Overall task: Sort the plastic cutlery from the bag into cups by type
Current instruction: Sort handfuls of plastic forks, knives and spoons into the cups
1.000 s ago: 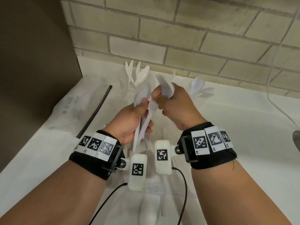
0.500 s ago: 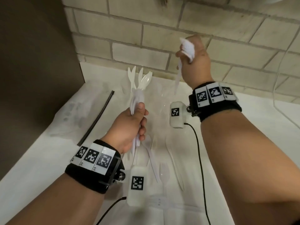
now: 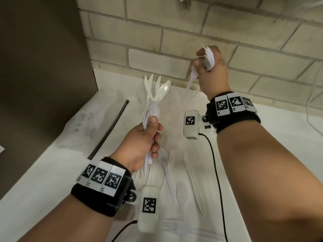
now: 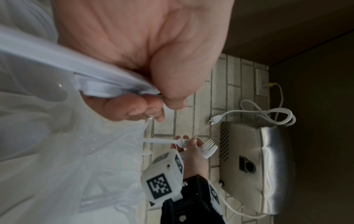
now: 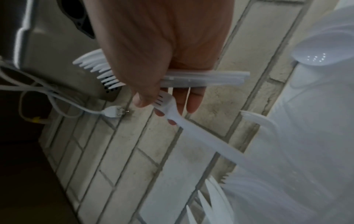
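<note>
Raised toward the brick wall (image 3: 145,34), right hand (image 3: 212,70) grips forks (image 3: 208,58); left hand (image 3: 141,142) clutches spoons (image 3: 153,110).

Non-task stuff I see: brick wall (image 3: 145,34), brown side panel (image 3: 40,58), black strip (image 3: 110,131) lying on the white counter (image 3: 36,173), metal appliance (image 4: 256,166) with white power cord (image 4: 268,112) unplugged

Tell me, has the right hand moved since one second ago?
Yes. The right hand, gripping forks, has risen from beside the left hand to before the brick wall.
</note>
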A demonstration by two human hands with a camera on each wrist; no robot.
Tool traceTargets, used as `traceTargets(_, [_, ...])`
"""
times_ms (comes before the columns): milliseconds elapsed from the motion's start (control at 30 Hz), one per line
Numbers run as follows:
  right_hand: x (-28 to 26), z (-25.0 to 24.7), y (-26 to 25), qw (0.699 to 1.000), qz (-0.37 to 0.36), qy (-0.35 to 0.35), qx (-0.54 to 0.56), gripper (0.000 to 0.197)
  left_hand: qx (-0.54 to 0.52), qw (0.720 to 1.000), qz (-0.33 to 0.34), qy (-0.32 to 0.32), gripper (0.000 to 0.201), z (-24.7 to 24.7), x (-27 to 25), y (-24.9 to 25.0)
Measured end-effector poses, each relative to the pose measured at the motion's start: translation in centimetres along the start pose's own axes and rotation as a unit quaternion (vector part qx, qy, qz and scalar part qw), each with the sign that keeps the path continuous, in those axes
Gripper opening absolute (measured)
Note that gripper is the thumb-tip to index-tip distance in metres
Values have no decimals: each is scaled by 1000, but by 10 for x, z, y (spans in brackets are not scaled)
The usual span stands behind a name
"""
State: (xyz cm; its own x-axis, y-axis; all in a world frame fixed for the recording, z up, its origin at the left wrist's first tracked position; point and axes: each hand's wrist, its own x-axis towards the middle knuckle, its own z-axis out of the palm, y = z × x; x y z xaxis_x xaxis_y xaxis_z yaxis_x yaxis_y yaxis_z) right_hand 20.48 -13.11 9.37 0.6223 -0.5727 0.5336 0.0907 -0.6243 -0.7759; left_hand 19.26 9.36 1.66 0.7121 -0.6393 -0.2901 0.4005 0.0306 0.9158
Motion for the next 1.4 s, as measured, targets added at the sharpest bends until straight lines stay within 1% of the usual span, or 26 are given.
traceTargets(100, [-4,3,2,998,24,15,53,16,-4,1000,-3,-4,38,3,0,-1])
traceTargets(233, [-14,8,14,996,65,9,63,18,-8,1000,-5,-3,38,2,-1,0])
traceTargets(333, [-14,8,13,993,80,32,85,18,-10,1000,-5,-2,38,-1,0,-1])
traceTargets(467, [-13,7,7,982,99,43,154,18,-13,1000,-8,-2,38,0,2,-3])
traceTargets(500, [-14,8,9,979,116,38,166,20,-14,1000,-10,-2,38,0,2,-3])
traceTargets(600, [-22,12,24,965,197,22,169,43,-16,1000,-12,-8,38,2,2,-5])
traceTargets(667, [-26,11,31,958,227,22,172,53,-14,1000,-10,-9,38,3,2,-5])
traceTargets(767, [-25,7,32,956,233,23,179,59,-14,1000,-9,-10,38,4,2,-5])
traceTargets(833, [-23,4,30,960,221,27,167,58,-12,1000,-10,-16,38,5,1,-5])
traceTargets(900, [-21,2,23,969,197,32,146,52,-9,1000,-8,-29,38,7,0,-5])
traceTargets(1000, [-28,-5,5,981,146,50,116,34,-7,998,-3,-66,41,9,-3,-4])
traceTargets(1067, [-43,-10,-13,982,130,23,134,20,-17,995,-7,-97,45,9,-6,-3])
traceTargets(1100, [-54,-12,-22,981,132,-14,141,15,-23,993,-10,-114,46,9,-7,-2])
traceTargets(1133, [-67,-13,-29,977,143,-65,141,15,-28,991,-14,-131,47,9,-9,-1])
traceTargets(1200, [-91,-16,-40,961,176,-173,126,24,-32,987,-20,-158,52,9,-13,-1])
traceTargets(1267, [-110,-18,-43,944,180,-250,118,30,-32,983,-27,-179,60,10,-15,-2])
traceTargets(1333, [-122,-19,-43,939,167,-278,115,27,-31,980,-32,-196,68,14,-16,-3])
traceTargets(1400, [-129,-21,-43,952,148,-261,56,20,-27,978,-37,-202,72,18,-18,-5])
